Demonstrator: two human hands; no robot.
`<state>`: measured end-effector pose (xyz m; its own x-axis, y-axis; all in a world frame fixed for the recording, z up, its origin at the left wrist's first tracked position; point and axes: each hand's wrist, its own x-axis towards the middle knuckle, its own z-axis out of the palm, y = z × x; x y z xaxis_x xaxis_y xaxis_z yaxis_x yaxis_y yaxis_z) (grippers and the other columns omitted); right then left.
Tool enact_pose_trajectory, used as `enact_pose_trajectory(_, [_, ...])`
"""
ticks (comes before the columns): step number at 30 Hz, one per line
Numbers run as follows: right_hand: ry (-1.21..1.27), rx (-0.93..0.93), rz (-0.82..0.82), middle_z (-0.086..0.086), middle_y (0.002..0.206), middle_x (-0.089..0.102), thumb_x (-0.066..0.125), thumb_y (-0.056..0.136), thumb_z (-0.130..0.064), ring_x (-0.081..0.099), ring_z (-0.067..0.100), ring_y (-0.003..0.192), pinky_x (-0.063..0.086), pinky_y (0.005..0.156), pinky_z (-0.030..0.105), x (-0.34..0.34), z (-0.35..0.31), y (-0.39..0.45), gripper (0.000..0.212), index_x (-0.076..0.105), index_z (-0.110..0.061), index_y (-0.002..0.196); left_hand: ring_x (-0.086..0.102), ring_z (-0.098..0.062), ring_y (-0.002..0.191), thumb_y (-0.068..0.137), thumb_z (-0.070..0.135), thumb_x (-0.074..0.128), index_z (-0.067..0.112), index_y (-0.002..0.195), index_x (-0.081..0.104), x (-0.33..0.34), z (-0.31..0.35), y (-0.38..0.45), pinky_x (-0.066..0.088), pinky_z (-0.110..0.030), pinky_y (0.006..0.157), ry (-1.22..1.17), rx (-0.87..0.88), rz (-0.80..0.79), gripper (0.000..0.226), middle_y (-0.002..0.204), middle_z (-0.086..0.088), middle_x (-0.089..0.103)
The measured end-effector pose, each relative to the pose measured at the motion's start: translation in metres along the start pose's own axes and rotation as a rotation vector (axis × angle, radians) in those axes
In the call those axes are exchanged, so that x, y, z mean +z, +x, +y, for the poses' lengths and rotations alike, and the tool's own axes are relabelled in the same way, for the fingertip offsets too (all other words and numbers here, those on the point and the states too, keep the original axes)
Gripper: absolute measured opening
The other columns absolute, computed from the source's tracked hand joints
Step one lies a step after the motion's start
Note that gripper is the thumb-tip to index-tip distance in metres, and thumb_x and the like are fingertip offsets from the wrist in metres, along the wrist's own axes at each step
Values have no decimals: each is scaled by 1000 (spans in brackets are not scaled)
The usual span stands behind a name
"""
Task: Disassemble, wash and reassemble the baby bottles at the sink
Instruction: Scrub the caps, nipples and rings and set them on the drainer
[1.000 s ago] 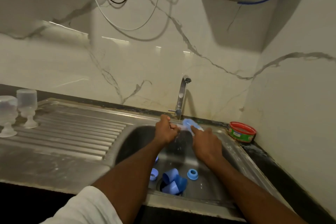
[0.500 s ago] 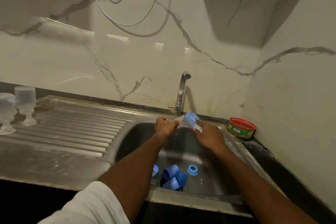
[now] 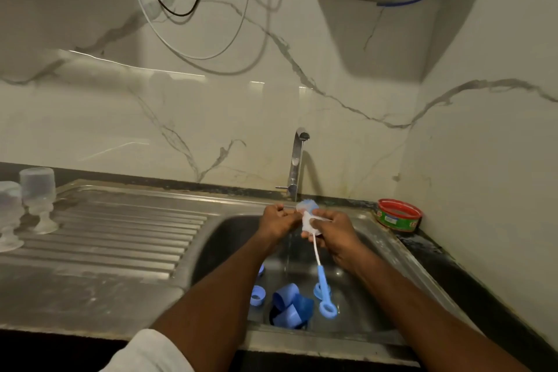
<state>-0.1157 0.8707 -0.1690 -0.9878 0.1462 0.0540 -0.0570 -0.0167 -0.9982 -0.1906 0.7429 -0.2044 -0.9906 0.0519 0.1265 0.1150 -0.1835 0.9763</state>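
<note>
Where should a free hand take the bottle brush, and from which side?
Probably by the blue handle, just above its end ring, coming from the near side. The brush hangs handle-down over the basin, so that part is bare. The bristle head is crowded by the right hand, which grips it, and by the left hand close beside it.

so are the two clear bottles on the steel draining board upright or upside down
Upside down: both clear bottles stand mouth-down on the steel draining board, narrow necks below and wide bases on top.

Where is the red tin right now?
Head view, far right: the red tin sits on the counter corner beside the sink, right of the tap.
</note>
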Motion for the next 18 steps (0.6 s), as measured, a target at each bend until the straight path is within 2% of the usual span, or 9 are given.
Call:
enact_pose_trajectory(2, [-30,-25,74,26,90,69,56,99,4,69,21,49,51,42,22,-6,-1,6,32,55,5,130,75,-18,79,85,7,80,-13,129,51,2,2,-1,57,-23,65,-23,4,-21,57,99,-18,75])
enact_pose_trajectory(3, [-33,-36,100,27,89,70,56,99,3,68,20,49,51,43,22,-9,-2,6,31,55,6,130,75,-17,79,85,7,80,-10,132,48,3,3,-2,57,-23,65,-49,9,-7,59,101,-19,74])
enact_pose_trajectory(6, [-25,-47,139,28,100,70,54,100,1,69,19,51,53,45,23,-11,-4,3,31,55,1,131,70,-15,84,88,11,78,10,137,42,-1,3,1,57,-24,71,-41,11,152,61,99,-7,69])
enact_pose_trajectory(8, [-50,-45,66,24,99,71,56,100,-2,71,22,58,53,47,23,-5,-1,-1,30,56,-2,130,70,-16,88,88,17,78,10,133,45,-8,4,1,56,-24,71,9,11,204,56,100,-6,68])
enact_pose_trajectory(11, [-133,-79,53,20,99,72,60,99,-5,73,26,62,53,48,25,2,5,-2,31,58,-5,130,72,-23,95,86,24,80,5,128,44,-12,7,-4,58,-27,71,71,-46,44,59,109,-15,70])
enact_pose_trajectory(15, [-207,-147,135,18,95,74,64,96,-4,72,23,57,50,46,24,-8,2,4,34,62,-3,130,76,-27,95,89,5,74,-6,144,32,-16,14,-9,61,-27,70,-132,-134,-152,70,112,-25,71])
enact_pose_trajectory(18, [-193,-139,177,17,95,74,63,96,-5,69,20,54,49,46,24,-14,-2,4,32,63,-5,128,75,-27,100,90,10,74,-4,145,36,-19,16,-2,61,-36,83,-78,-69,-136,69,114,-25,71])
